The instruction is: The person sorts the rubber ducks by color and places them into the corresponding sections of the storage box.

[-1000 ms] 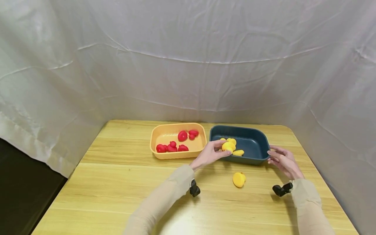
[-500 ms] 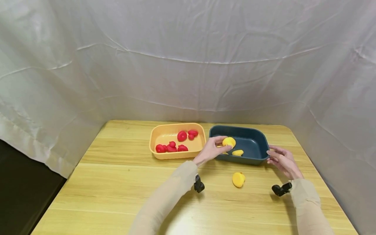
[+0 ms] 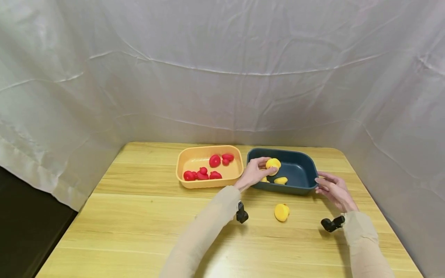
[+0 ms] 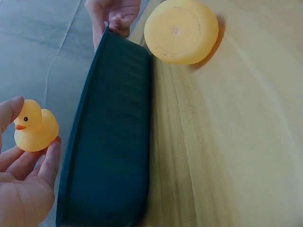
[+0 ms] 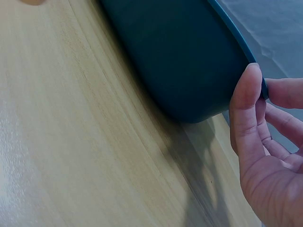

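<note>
My left hand (image 3: 252, 174) pinches a yellow rubber duck (image 4: 35, 130) between thumb and fingers, over the left part of a dark blue plastic tray (image 3: 298, 173). The duck's orange beak and black eye show in the left wrist view. Below it in the tray lie more yellow ducks (image 3: 280, 180), partly hidden by the hand. At the tray's right end, my right hand (image 3: 336, 192) grips the rim (image 5: 239, 40), thumb outside and a finger over the edge. Another yellow duck (image 3: 281, 212) lies tipped over on the table in front, its flat underside (image 4: 182, 33) facing the left wrist camera.
Left of the dark tray stands a light orange tray (image 3: 184, 184) holding several red ducks (image 3: 203, 175). Both trays sit near the back of the wooden table (image 3: 146, 216). Pale cloth (image 3: 243, 96) hangs behind and at the sides.
Over the last second my left hand has lifted slightly and shifted right, the duck in its fingers now clear of the other ducks in view. My right hand stays at the tray's end.
</note>
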Available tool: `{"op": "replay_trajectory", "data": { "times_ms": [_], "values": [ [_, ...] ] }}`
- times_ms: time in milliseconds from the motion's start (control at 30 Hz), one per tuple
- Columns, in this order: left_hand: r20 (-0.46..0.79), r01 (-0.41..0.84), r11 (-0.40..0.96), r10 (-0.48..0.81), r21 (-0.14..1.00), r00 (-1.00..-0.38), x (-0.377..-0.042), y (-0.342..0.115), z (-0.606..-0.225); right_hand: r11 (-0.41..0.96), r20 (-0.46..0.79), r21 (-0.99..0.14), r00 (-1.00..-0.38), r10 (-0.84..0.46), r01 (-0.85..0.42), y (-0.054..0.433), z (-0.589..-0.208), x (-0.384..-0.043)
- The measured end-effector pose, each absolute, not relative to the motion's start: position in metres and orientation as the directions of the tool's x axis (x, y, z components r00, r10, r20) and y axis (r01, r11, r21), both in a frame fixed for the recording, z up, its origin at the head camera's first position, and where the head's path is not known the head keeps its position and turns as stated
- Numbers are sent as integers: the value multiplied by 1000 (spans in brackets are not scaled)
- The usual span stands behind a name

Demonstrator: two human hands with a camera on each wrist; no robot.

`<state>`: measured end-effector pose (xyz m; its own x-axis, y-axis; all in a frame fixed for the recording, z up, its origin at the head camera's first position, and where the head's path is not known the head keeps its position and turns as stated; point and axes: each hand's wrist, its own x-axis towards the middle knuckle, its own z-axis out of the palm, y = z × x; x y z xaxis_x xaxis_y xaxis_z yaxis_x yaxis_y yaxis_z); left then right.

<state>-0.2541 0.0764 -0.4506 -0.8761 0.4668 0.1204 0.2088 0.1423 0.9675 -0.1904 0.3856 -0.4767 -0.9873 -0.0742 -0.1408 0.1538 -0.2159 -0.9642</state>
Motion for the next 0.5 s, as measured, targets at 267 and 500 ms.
{"op": "replay_trajectory", "data": {
  "times_ms": [267,500],
  "values": [
    [137,223,137,461,965,-877,-258,85,-452,-202,-146,-967,-987,-63,156,385,-477,-190],
    [120,213,163,449,963,-885,-259,91,-448,-208,-147,-966,-988,-57,155,385,-477,-190]
  ]
}}
